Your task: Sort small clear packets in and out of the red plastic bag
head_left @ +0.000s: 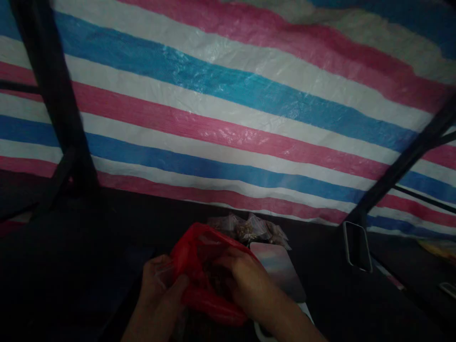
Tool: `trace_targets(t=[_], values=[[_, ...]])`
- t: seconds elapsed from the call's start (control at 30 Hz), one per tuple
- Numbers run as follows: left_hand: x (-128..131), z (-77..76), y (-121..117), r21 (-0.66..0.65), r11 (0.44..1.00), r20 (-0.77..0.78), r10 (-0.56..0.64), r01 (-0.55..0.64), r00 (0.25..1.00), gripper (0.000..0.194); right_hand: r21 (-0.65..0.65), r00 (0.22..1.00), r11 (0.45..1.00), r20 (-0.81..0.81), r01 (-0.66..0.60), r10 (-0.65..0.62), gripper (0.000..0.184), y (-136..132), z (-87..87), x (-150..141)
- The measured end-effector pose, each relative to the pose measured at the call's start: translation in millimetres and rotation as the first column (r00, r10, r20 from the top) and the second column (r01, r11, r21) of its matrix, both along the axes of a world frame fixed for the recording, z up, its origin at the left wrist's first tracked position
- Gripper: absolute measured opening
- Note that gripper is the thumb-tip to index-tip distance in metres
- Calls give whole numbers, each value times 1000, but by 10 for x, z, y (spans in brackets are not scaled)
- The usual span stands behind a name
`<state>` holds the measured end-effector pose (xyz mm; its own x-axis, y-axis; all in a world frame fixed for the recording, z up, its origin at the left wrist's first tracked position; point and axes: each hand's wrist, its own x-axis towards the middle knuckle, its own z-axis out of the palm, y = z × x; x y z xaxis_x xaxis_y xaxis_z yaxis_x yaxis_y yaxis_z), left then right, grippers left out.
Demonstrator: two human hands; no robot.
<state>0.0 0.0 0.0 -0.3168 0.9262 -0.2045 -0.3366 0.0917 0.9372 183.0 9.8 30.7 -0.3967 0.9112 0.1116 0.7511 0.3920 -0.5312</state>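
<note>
A red plastic bag [188,251] stands with its mouth open between my hands. My left hand [158,289] is closed at the bag's left side, with a small clear plastic bag [164,275] between thumb and fingers; its thumb lies by the red bag's edge. Inside the red bag's mouth is my right hand [247,280], its fingers curled over dark loose contents [219,278]. Whether it pinches some of them is too dim to see.
Several small filled zip bags [249,229] lie behind the red bag. Right of it is a flat metallic plate [278,266] on a white base. A phone [358,247] leans by a dark post [388,178]. Striped sheeting [228,123] hangs behind the dark table [327,280].
</note>
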Motion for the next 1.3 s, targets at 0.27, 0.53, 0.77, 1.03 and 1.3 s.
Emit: trace_targets(t=[0.27,0.53,0.77,1.03,1.3], values=[[-24,167,-26,-69,987,224,-124,143,967,29,-105,986,994,-167,-32,14,47,-101,128,-97],[-50,192,-29,-97,995,140,-1,15,990,46,-271,953,962,-285,23,-103,56,-171,207,-51],[-149,-18,36,116,974,-151,-178,197,972,53,-312,909,947,-371,72,-191,47,-124,173,-15],[-273,-49,110,217,954,-515,-70,209,854,67,-333,816,941,-529,52,-232,39,-240,478,-54],[-343,87,64,248,902,-602,-143,354,786,32,-119,839,992,-543,-27,-42,42,-258,737,-376]])
